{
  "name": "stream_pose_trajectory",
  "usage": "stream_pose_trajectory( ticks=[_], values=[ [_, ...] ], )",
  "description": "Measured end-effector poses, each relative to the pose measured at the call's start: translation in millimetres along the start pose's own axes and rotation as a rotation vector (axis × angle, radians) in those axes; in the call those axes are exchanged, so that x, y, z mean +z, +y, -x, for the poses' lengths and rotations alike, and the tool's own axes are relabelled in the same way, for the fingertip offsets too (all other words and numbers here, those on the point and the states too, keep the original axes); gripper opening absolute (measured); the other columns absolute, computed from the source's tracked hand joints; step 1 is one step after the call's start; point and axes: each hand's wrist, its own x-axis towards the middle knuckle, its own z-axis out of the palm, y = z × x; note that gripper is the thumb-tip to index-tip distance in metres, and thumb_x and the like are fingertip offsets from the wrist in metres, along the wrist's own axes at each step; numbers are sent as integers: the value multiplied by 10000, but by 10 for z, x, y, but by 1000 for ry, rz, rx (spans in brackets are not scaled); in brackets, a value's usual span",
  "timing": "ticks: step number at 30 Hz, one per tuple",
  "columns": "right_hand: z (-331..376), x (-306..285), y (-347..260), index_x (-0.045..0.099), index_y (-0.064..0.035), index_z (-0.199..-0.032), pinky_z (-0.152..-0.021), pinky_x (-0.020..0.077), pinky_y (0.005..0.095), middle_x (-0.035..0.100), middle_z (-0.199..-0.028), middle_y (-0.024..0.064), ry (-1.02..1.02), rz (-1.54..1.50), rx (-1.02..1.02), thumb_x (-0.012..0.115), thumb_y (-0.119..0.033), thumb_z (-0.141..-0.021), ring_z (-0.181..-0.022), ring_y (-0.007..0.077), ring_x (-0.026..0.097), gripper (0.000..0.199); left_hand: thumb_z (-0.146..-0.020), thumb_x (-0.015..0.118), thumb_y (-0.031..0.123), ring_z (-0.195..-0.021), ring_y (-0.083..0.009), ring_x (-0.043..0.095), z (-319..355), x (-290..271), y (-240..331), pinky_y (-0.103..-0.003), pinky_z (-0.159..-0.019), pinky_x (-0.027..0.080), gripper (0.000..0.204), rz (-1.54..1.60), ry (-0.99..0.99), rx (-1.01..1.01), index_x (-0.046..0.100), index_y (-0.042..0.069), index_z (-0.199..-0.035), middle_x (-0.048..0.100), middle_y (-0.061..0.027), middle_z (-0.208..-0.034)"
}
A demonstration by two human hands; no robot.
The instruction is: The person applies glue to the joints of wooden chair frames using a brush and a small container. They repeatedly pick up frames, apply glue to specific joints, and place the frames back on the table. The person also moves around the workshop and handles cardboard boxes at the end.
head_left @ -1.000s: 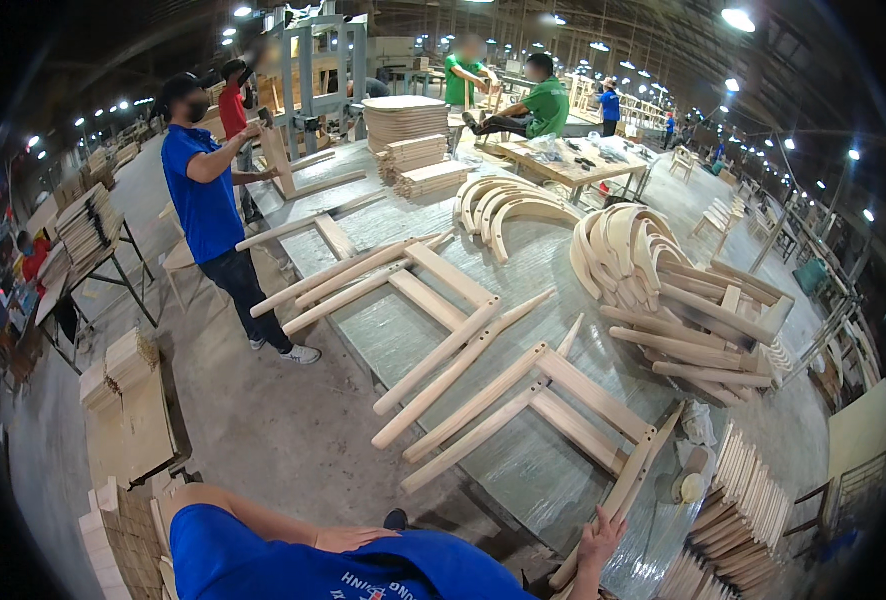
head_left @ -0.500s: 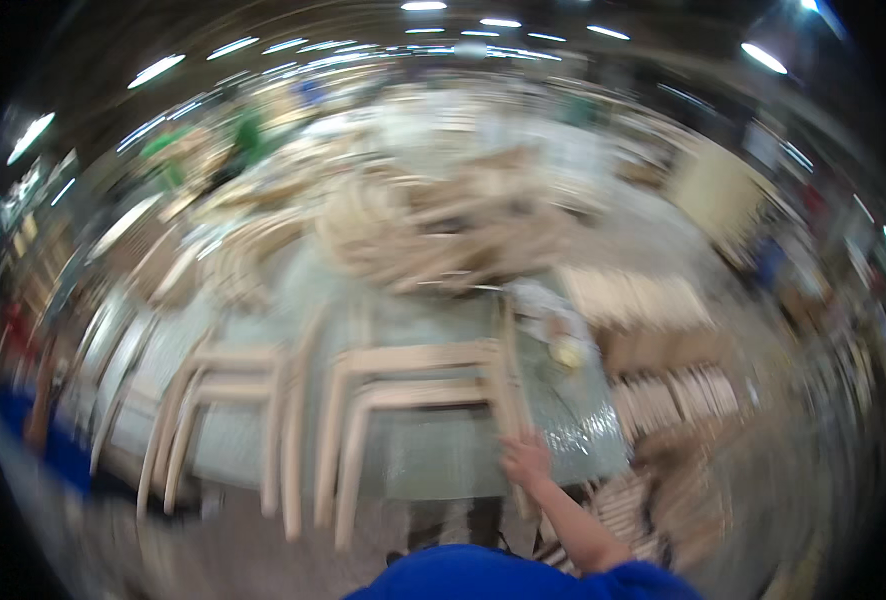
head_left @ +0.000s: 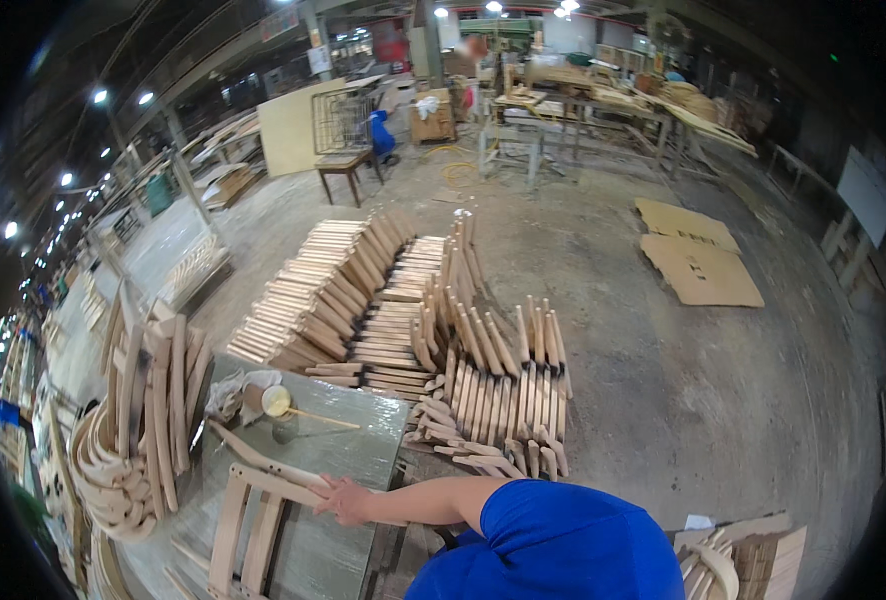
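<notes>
My right hand (head_left: 343,500) reaches left from my blue sleeve and closes on the upper rail of a pale wooden frame (head_left: 248,515). The frame lies flat on a work table (head_left: 363,445) with a grey-green top. Close above the hand, a small cup with a stick in it (head_left: 276,402) stands on the table beside a crumpled rag (head_left: 228,392). My left hand is out of the picture.
Curved wooden parts (head_left: 133,440) are heaped at the table's left end. Rows of stacked wooden pieces (head_left: 403,310) cover the concrete floor behind the table. Flat cardboard sheets (head_left: 698,265) lie at the right. More wooden parts (head_left: 743,555) sit at lower right, with benches and tables far back.
My view has swung far to the right, from the long table with other workers to the floor stacks. My right hand has stayed on the wooden frame.
</notes>
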Motion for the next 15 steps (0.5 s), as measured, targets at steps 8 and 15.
stream_pose_trajectory(
  ticks=[8,15],
  values=[
    [3,2,-59,563,-295,-1189,-1032,252,527,172,-1497,66,-8,-3,-30,545,-144,-747,-1372,358,120,467,-870,441,391,-1290,-306,304,-93,66,40,-438,-1061,240,560,-13,-42,10,356,60,-1314,364,-158,-1346],
    [-141,189,-12,537,-324,-1214,-1043,276,508,337,-1411,134,134,169,-53,508,-209,-739,-1302,403,269,490,-850,478,399,-1276,-311,325,821,190,-273,-452,-1050,256,563,62,29,-63,390,63,-1293,395,-158,-1324]
  ],
)
